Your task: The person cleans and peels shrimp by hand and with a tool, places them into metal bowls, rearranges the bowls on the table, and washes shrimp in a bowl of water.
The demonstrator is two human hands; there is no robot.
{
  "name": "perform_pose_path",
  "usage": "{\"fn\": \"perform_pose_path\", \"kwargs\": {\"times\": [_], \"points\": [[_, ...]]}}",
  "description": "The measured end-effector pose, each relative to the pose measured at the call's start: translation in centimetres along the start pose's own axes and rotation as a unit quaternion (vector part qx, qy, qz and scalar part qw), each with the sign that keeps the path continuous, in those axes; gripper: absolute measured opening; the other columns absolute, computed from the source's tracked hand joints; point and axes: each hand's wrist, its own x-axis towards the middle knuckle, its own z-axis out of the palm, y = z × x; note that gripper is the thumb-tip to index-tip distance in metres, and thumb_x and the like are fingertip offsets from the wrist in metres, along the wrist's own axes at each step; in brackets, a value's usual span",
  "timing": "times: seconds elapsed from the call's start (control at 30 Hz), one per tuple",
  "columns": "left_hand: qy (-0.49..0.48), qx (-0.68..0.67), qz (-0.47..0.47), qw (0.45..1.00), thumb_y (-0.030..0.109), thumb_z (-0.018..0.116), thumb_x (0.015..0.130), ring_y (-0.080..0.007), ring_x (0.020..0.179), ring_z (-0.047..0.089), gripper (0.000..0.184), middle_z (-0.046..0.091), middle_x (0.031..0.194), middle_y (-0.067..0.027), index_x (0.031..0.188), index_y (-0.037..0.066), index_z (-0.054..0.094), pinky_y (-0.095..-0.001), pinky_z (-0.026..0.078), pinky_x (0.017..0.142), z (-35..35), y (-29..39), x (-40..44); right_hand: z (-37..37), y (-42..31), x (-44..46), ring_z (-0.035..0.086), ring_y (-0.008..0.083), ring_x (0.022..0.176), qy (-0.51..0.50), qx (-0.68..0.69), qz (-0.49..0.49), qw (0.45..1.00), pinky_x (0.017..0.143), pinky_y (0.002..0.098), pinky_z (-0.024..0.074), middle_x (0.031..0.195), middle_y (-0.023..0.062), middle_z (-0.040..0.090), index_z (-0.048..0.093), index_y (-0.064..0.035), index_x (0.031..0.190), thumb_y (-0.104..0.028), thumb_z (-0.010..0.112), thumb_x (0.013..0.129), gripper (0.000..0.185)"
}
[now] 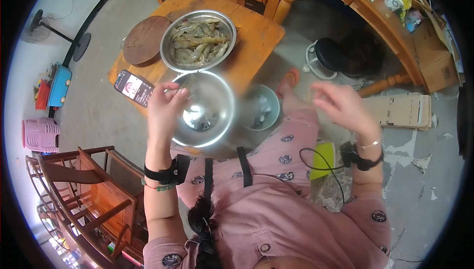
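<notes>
My left hand is over the left rim of a shiny steel bowl, its thumb and fingers pinched together. A faint, blurred greyish shape at its fingertips looks like a shrimp. Out to the right, apart from the bowls, my right hand is raised with bent fingers; motion smears its fingertips, so I cannot tell whether they hold anything. Several raw shrimp fill a second steel bowl behind the first. A pale green basin stands low between my hands, with whitish, blurred contents.
A wooden table bears the shrimp bowl, a round chopping board and a lit phone. A black round stool stands right of it. Wooden chairs are at lower left. A cable hangs near my right arm.
</notes>
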Motion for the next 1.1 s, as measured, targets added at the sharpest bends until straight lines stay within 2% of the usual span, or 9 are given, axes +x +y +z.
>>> {"fn": "perform_pose_path", "kwargs": {"times": [0.1,0.33,0.53,0.6,0.67,0.73,0.83,0.93,1.1], "points": [[0.004,0.01,-0.008,1.0,0.008,0.063,0.092,-0.0147,0.071,0.067,0.014,0.07,0.086,-0.0108,0.1,0.002,0.055,-0.0203,0.042,0.053,-0.7,-0.7,-0.9,-2.3,-0.6,-2.2,0.066,0.0308,0.07,0.017,0.051,0.091,0.994,0.064,0.0367,0.0517,0.083,0.0146,0.068,0.059,-0.0021,0.111,-0.016,0.064,0.087,0.027],[0.01,-0.064,-0.012,0.998,0.001,0.06,0.092,-0.0195,0.085,0.068,0.02,0.068,0.095,-0.0123,0.111,-0.001,0.053,-0.024,0.052,0.068,-0.8,-4.2,-1.3,4.4,0.5,-4.0,0.067,0.0289,0.069,0.021,0.04,0.058,0.997,0.063,0.0341,0.0522,0.083,0.0156,0.067,0.06,-0.0002,0.112,-0.013,0.065,0.087,0.028],[0.014,-0.087,0.019,0.996,-0.002,0.062,0.09,-0.0209,0.083,0.069,0.02,0.067,0.092,-0.013,0.107,-0.004,0.051,-0.0246,0.055,0.069,-1.2,-5.7,-1.4,10.9,-2.2,-0.8,0.067,0.023,0.071,0.044,0.147,0.001,0.988,0.066,0.0317,0.0528,0.082,0.0127,0.068,0.062,0.0018,0.107,-0.007,0.065,0.086,0.023],[0.014,-0.048,0.023,0.998,-0.002,0.062,0.09,-0.0206,0.082,0.069,0.017,0.067,0.09,-0.0126,0.104,-0.004,0.052,-0.0244,0.055,0.069,-0.9,-5.0,-2.0,11.3,-4.5,0.9,0.067,0.0245,0.079,0.041,0.156,0.041,0.986,0.07,0.0314,0.0539,0.093,0.014,0.068,0.061,0.001,0.11,-0.007,0.065,0.086,0.025],[0.011,-0.053,0.029,0.998,-0.002,0.063,0.09,-0.0195,0.081,0.069,0.015,0.067,0.088,-0.0119,0.102,-0.005,0.054,-0.0242,0.055,0.068,-0.7,-5.3,-2.2,12.6,-5.5,3.4,0.063,0.0295,0.099,0.116,0.192,-0.084,0.971,0.083,0.0355,0.0526,0.113,0.0164,0.062,0.06,-0.0011,0.115,-0.006,0.066,0.083,0.032],[0.006,-0.006,0.042,0.999,-0.002,0.063,0.089,-0.0185,0.081,0.069,0.016,0.067,0.088,-0.0119,0.102,-0.005,0.054,-0.0245,0.055,0.068,-0.4,-5.3,-2.5,13.0,-6.7,5.7,0.051,0.0342,0.118,0.148,0.06,-0.185,0.97,0.097,0.0416,0.045,0.129,0.0161,0.053,0.058,-0.0043,0.12,-0.006,0.067,0.081,0.041],[-0.003,0.014,0.065,0.998,-0.002,0.063,0.089,-0.0165,0.081,0.068,0.017,0.067,0.089,-0.0108,0.103,-0.005,0.055,-0.0245,0.055,0.067,0.0,-5.6,-2.8,14.4,-8.6,8.4,0.045,0.0354,0.125,0.163,0.035,-0.244,0.955,0.104,0.0448,0.037,0.13,0.0154,0.052,0.056,-0.005,0.123,-0.007,0.067,0.079,0.045],[0.0,0.034,0.087,0.996,-0.002,0.063,0.089,-0.0151,0.081,0.067,0.017,0.067,0.091,-0.0105,0.104,-0.004,0.055,-0.0246,0.055,0.068,0.2,-5.8,-2.7,16.0,-9.3,9.7,0.043,0.034,0.126,0.14,0.057,-0.257,0.954,0.104,0.0449,0.0362,0.129,0.0148,0.052,0.056,-0.0037,0.124,-0.009,0.068,0.08,0.046],[-0.028,0.014,0.085,0.996,0.0,0.064,0.09,-0.0141,0.079,0.066,0.019,0.068,0.09,-0.0101,0.106,-0.006,0.056,-0.0242,0.054,0.07,0.8,-4.3,-3.2,17.1,-9.4,10.6,0.056,0.0344,0.104,0.147,0.123,-0.272,0.943,0.09,0.0425,0.0456,0.108,0.0161,0.061,0.057,-0.0007,0.117,-0.009,0.065,0.083,0.036]]}}
